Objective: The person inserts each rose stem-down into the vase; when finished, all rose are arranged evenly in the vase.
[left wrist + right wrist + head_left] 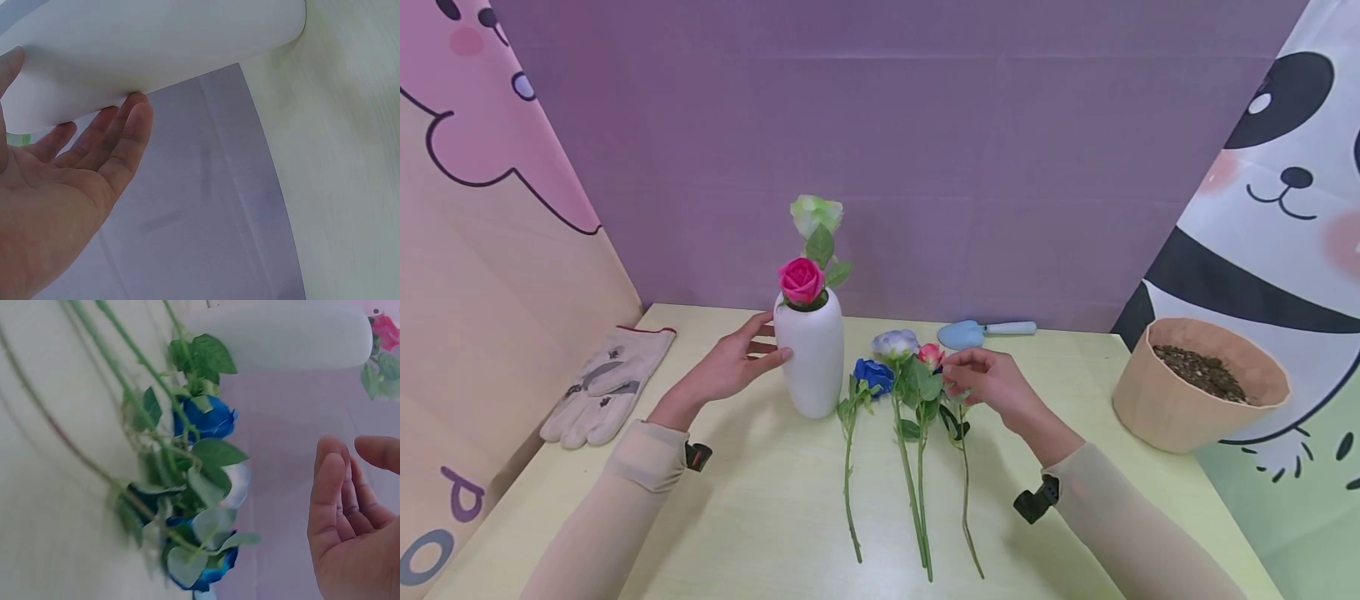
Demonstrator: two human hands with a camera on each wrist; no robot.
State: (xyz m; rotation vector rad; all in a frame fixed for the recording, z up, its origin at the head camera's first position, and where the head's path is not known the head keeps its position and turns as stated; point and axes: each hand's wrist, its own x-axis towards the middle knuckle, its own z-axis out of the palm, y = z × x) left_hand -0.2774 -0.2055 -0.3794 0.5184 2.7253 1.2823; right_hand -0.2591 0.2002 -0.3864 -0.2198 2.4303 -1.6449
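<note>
A white vase [812, 358] stands upright on the table, holding a pink rose [801, 280] and a pale green-white flower [815, 217]. My left hand [735, 360] touches the vase's left side with its thumb and fingertips, the fingers only slightly bent. Over the flower heads right of the vase hovers my right hand [988, 385], thumb and fingers apart, holding nothing. Below it lie a blue rose [874, 377], a pale lilac flower [895, 342] and a pink-red flower [931, 356]. Another blue rose [215, 572], mostly hidden by the right hand in the head view, lies beside them.
A light-blue trowel [962, 335] lies at the table's back edge. On the right stands a tan pot [1157, 400] of dark soil. White-grey gloves [610, 387] lie on the left. A purple cloth [925, 167] hangs behind the table.
</note>
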